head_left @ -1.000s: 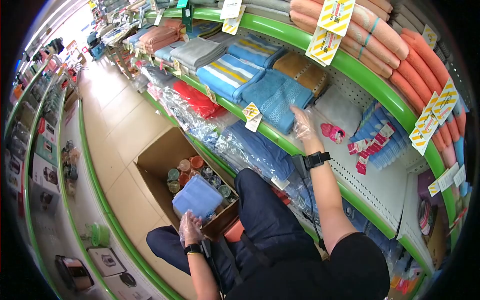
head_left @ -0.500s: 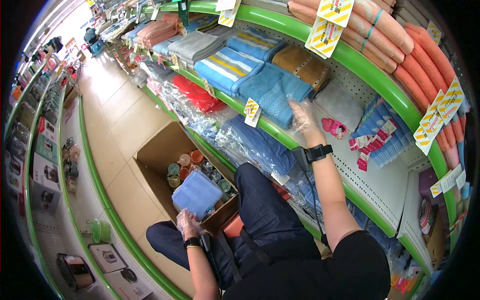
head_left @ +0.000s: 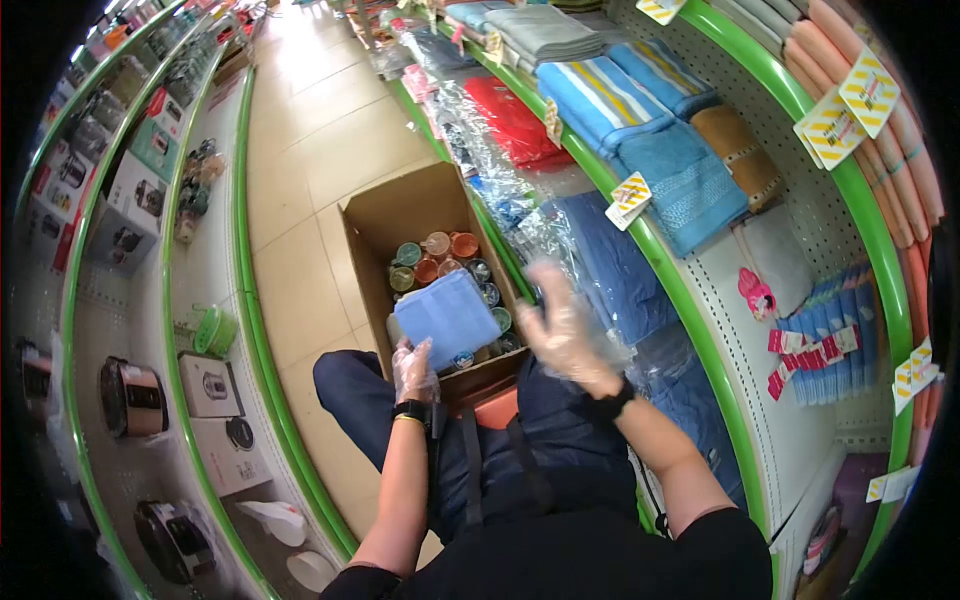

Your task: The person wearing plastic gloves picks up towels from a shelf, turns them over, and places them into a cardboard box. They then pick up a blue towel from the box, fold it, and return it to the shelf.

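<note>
The left hand (head_left: 412, 372), in a clear plastic glove, is closed on the near left corner of a folded blue cloth (head_left: 447, 318), thumb at its edge. The right hand (head_left: 565, 335), also gloved and blurred, is spread with its thumb apart from the fingers, holding nothing. It is raised beside the right edge of an open cardboard box (head_left: 408, 205). Both wrists wear dark bands.

The blue cloth is at the near end of the box, over part of a group of cups (head_left: 426, 270), some orange, some greenish or clear. The box stands on the tiled floor (head_left: 300, 150), just in front of the person's knees.

To the right, blue clothes in clear plastic (head_left: 612, 260) lie on a low shelf, with a red bundle (head_left: 515, 120) farther along. The shelf above (head_left: 700, 300) carries striped towels (head_left: 605, 100), a plain blue towel (head_left: 685, 190), a brown towel (head_left: 738, 150), a grey packet (head_left: 785, 255) and blue bundles with pink labels (head_left: 850, 305). Peach towels (head_left: 890, 185) hang over a higher edge.

On the left shelves are a rice cooker (head_left: 133, 398), a green basket (head_left: 214, 332) and a printed carton (head_left: 210, 384).
</note>
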Available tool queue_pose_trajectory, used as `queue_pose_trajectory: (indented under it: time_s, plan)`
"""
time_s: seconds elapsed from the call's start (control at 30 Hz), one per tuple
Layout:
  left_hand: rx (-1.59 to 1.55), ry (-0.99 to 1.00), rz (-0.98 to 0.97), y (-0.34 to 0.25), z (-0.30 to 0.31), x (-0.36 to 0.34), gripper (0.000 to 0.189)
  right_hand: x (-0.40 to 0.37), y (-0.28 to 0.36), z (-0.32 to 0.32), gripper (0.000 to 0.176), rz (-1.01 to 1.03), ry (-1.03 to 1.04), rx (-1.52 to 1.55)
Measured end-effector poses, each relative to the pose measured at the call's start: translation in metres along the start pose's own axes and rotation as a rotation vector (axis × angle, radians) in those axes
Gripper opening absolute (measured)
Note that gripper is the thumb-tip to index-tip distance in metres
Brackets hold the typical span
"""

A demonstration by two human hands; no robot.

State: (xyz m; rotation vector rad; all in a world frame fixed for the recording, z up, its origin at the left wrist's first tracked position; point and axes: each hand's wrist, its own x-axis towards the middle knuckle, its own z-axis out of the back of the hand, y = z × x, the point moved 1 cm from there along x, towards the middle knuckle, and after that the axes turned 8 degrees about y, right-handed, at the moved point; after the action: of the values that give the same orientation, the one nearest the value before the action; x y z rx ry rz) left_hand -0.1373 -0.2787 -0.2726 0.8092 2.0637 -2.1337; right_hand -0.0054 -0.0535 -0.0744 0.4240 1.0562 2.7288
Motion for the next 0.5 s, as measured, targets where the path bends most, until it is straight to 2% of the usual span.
queue_pose_trajectory:
  time_s: [0.03,0.1,0.13,0.2,0.23,0.33,0.37,0.43,0.5]
  plan:
    - [0.02,0.061,0.012,-0.011,-0.005,-0.009,0.057,0.003,-0.018,-0.039,0.055,0.019,0.133,0.04]
    - [-0.021,0.047,-0.029,-0.007,-0.005,-0.01,0.059,0.004,-0.046,-0.104,0.058,-0.012,0.317,-0.016]
    - [0.046,0.068,0.013,-0.006,-0.004,-0.009,0.059,0.005,-0.059,-0.129,0.058,-0.004,0.322,-0.015]
    - [0.143,0.075,0.084,-0.005,-0.002,-0.008,0.059,0.008,-0.073,-0.167,0.06,-0.089,0.476,-0.282]
    - [0.142,0.064,0.082,-0.004,-0.002,-0.007,0.059,0.013,-0.071,-0.171,0.06,-0.078,0.48,-0.279]
    - [0.227,0.012,0.034,-0.001,0.001,-0.008,0.062,0.021,-0.071,-0.183,0.059,-0.533,0.636,-0.363]
    - [0.173,0.008,-0.005,-0.004,0.0,-0.009,0.06,0.02,-0.086,-0.195,0.059,-0.532,0.64,-0.366]
    - [0.064,0.002,-0.08,-0.007,-0.004,-0.012,0.056,0.018,-0.112,-0.213,0.059,-0.471,0.684,-0.039]
    - [0.098,-0.046,-0.068,0.006,0.001,0.0,0.053,0.02,-0.087,-0.183,0.06,-0.491,0.648,-0.05]
